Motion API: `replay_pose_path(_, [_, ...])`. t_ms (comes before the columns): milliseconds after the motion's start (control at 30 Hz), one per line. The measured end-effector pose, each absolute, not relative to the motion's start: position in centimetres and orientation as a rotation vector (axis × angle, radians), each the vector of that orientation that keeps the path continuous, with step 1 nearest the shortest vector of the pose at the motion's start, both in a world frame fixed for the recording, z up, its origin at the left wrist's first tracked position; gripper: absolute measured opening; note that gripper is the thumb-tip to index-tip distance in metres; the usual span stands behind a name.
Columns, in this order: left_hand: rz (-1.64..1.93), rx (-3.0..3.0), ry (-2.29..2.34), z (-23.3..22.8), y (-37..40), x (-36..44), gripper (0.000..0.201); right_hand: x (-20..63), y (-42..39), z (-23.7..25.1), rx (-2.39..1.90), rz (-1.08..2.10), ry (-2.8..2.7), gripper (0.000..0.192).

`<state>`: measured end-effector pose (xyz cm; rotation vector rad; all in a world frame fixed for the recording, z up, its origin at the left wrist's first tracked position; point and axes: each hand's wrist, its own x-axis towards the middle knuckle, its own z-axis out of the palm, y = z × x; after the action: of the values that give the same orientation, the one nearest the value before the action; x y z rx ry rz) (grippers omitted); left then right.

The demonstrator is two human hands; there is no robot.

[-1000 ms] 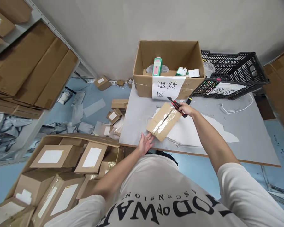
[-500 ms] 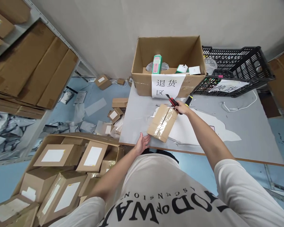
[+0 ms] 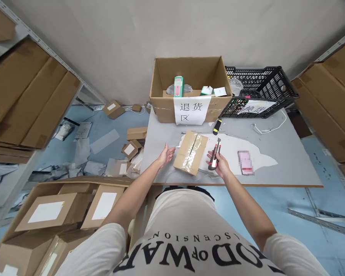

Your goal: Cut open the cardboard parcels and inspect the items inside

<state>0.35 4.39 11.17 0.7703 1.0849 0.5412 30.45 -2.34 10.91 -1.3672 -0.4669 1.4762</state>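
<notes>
A brown cardboard box point(image 3: 191, 153) lies on the table in front of me, clear tape shining along its top, with a dark line down the middle. My right hand point(image 3: 220, 163), just right of the box, holds a red and black box cutter point(image 3: 214, 155). To the left of the box my left hand point(image 3: 166, 156) is open, fingers pointing at it, and holds nothing. Beyond them lies a yellow and black cutter point(image 3: 217, 127), apart from both hands. Under the box spreads torn white paper point(image 3: 232, 143).
A large open carton point(image 3: 161, 109) with small boxes stands at the table's back. Beside it is a black plastic crate point(image 3: 286, 102). A blurred pink item point(image 3: 245, 163) and a white cable point(image 3: 266, 132) lie right. Packed boxes point(image 3: 50, 211) fill a carton at lower left.
My right hand has drawn back from the box's far corner to its right side with the red cutter, uncovering the yellow one. My left hand is slightly farther forward. The view has shifted.
</notes>
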Motion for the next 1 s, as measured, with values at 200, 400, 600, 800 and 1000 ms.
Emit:
replay_pose_path(200, [0.41,0.769,0.891,11.4,4.3,1.9,0.087,26.7,-3.6,10.4,-1.204,1.522,-0.282,0.019])
replay_pose_path(400, [0.42,0.779,0.92,11.5,3.8,2.4,0.083,25.8,-3.2,10.8,-1.23,1.502,-0.339,0.019])
replay_pose_path(600, [0.494,0.72,0.913,11.0,3.0,2.3,0.078,26.5,-2.1,11.6,-1.292,1.547,-0.451,0.017])
replay_pose_path(800, [0.663,0.587,0.848,10.9,-0.1,2.4,0.078,28.7,2.4,13.6,-1.346,1.716,-0.665,0.01])
replay_pose_path(1000, [0.772,0.511,0.786,11.3,-3.9,3.8,0.082,29.0,8.8,16.0,-1.435,1.904,-1.019,0.012])
